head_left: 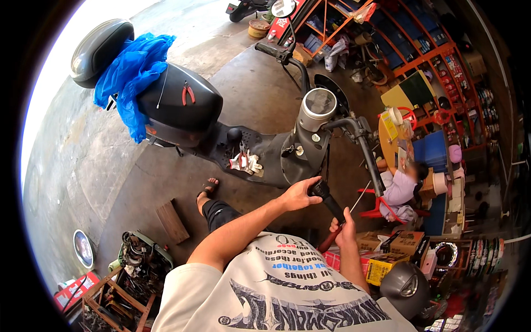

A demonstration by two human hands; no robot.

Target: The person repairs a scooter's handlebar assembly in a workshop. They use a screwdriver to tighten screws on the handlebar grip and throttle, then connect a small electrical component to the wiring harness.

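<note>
A: Your 2 hands are out ahead of your chest: the left hand (301, 195) grasps the wider upper end of a black cylindrical piece (332, 207), and the right hand (347, 232) is at its lower end, fingers curled about the base of a thin metal rod (362, 195). Whether that right hand also grips the piece, you can't tell from here.

B: Is your piece resting on anything?

A: You seem to be holding it in the air, between your chest and the scooter's nearer handlebar (371, 163), out past the near edge of the floorboard (271, 145).

B: How should it handle for you?

A: By its look, you can expect something fairly light and firm, perhaps with a rubbery skin that gives a little. It shouldn't be fragile, though grease would make it slippery on your bare fingers.

B: So where do you take hold?

A: Wrap your fingers round the barrel just below the wide end; the thicker rim should stop your hand sliding off.

B: And around you?

A: Red-handled pliers (188, 94) lie toward the front end of the seat (188, 122), and red-and-white gloves (246, 163) lie by the floorboard's near edge.
</note>
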